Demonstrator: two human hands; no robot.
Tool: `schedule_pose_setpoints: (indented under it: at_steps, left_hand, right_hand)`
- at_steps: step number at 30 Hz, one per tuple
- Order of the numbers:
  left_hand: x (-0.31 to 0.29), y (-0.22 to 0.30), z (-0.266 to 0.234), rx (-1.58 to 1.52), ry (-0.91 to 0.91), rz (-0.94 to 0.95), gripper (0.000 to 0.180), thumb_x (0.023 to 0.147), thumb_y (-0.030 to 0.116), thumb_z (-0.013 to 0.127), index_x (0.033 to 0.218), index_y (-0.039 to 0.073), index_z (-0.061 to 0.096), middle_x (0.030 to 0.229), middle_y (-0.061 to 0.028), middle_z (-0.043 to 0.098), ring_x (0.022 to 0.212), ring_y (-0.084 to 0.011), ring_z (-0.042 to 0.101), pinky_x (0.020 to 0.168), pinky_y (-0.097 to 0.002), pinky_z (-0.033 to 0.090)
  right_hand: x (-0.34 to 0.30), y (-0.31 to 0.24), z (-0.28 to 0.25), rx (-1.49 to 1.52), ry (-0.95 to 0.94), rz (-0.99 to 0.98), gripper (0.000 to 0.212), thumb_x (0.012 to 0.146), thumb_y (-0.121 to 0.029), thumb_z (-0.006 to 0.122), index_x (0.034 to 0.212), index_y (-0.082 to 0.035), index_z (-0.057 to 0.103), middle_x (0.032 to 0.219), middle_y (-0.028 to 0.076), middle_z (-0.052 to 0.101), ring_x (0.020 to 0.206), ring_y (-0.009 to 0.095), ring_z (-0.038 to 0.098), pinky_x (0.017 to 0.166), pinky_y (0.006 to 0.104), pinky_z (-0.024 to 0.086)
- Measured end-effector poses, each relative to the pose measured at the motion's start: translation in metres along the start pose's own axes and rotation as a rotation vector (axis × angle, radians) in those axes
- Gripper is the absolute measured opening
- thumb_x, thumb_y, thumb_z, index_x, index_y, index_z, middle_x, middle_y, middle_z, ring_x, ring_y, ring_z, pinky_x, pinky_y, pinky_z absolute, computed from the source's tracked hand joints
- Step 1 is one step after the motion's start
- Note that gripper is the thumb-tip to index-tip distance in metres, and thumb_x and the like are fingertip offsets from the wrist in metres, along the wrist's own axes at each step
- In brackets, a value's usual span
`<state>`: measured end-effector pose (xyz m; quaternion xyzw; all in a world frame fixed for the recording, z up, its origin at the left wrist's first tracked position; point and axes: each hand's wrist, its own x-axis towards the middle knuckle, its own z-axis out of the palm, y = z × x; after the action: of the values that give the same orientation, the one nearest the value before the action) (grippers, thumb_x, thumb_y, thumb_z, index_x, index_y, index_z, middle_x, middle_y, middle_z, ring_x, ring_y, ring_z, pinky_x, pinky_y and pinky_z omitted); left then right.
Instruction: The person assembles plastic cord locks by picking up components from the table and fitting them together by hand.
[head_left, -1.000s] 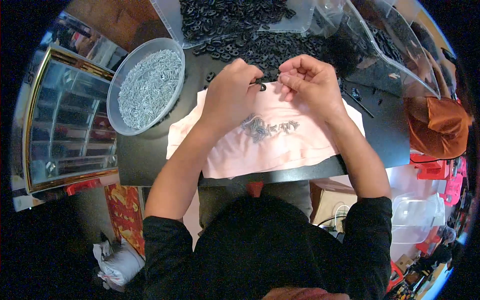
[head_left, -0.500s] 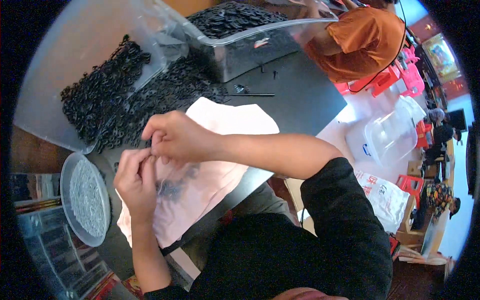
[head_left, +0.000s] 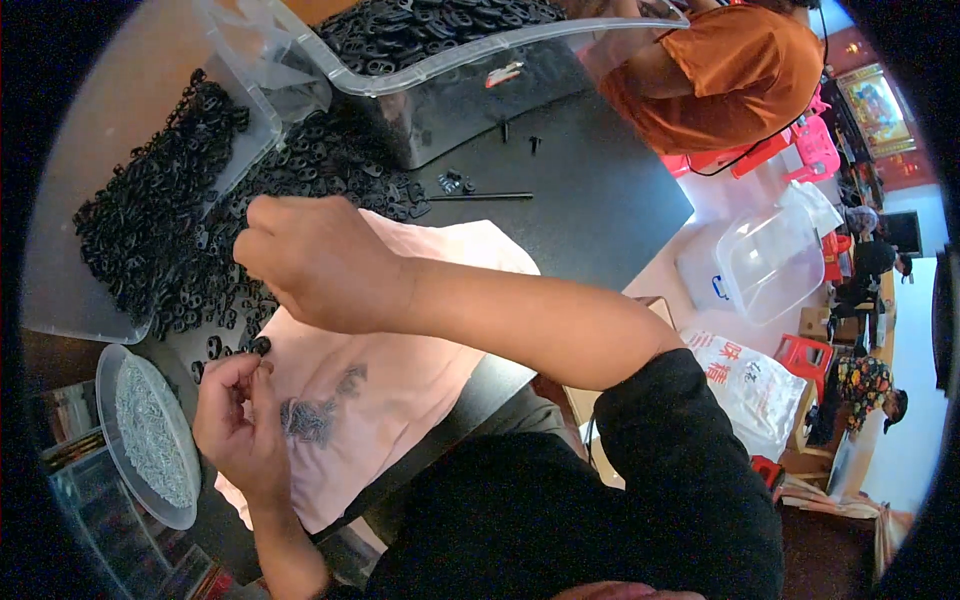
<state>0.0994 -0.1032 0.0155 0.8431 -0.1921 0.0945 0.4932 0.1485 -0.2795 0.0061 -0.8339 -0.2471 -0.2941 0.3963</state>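
Observation:
At the lower left, my left hand point(head_left: 240, 430) is closed in a pinch, with a small black plastic part point(head_left: 260, 346) at its fingertips. My right hand point(head_left: 325, 265) is a loose fist, back up, above the far edge of a pale pink cloth point(head_left: 400, 400). Its fingertips are hidden, so I cannot see what is in them. On the cloth, beside my left hand, lies a small heap of thin metal pieces point(head_left: 308, 418). A large spread of loose black plastic parts point(head_left: 160, 210) lies just beyond both hands.
Left of my hand stands a round plastic bowl point(head_left: 108, 395) of small silvery pieces. Clear plastic bins point(head_left: 450, 130) stand at the back. A thin black rod point(head_left: 490, 196) lies on the dark table point(head_left: 590, 200). Another person in an orange shirt point(head_left: 750, 80) is at the far right.
My hands were together over the cloth and are now apart. The right has risen slightly and moved left; the left has drawn back toward me, uncovering the metal heap.

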Motion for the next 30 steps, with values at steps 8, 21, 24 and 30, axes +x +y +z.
schedule_pose_setpoints:
  at_steps: [8,21,24,30]
  left_hand:
    - [0.006,0.007,0.005,0.110,-0.050,0.065,0.012,0.078,-0.007,0.054,0.089,-0.005,0.057,0.080,-0.0087,0.052,0.068,-0.0124,0.048,0.060,-0.0204,0.040]
    - [-0.003,-0.001,0.004,-0.061,-0.032,-0.185,0.016,0.090,0.008,0.039,0.077,0.000,0.044,0.069,-0.0029,0.040,0.057,-0.0065,0.034,0.049,-0.0180,0.027]
    - [-0.004,0.002,0.001,-0.075,-0.073,-0.188,0.019,0.091,0.009,0.039,0.074,0.001,0.042,0.067,-0.0026,0.040,0.054,-0.0063,0.032,0.048,-0.0178,0.026]
    - [-0.008,0.001,0.005,0.025,-0.056,-0.077,0.016,0.089,0.010,0.044,0.078,-0.002,0.047,0.068,-0.0028,0.041,0.056,-0.0070,0.036,0.050,-0.0179,0.029]
  right_hand:
    - [-0.001,0.010,-0.003,-0.291,-0.261,0.014,0.007,0.063,-0.010,0.056,0.066,-0.004,0.057,0.074,0.012,0.053,0.070,0.027,0.056,0.056,0.0355,0.046]
    - [-0.007,0.016,-0.001,-0.235,-0.245,-0.060,0.012,0.058,-0.016,0.057,0.055,-0.004,0.056,0.067,0.012,0.054,0.062,0.026,0.056,0.049,0.0350,0.046]
    - [-0.006,0.015,-0.002,-0.195,-0.226,-0.064,0.011,0.057,-0.015,0.057,0.055,-0.003,0.057,0.067,0.012,0.054,0.062,0.026,0.057,0.050,0.0355,0.046]
    - [-0.006,0.014,-0.002,-0.222,-0.267,-0.037,0.011,0.056,-0.014,0.058,0.056,-0.003,0.057,0.068,0.012,0.055,0.063,0.026,0.057,0.051,0.0357,0.047]
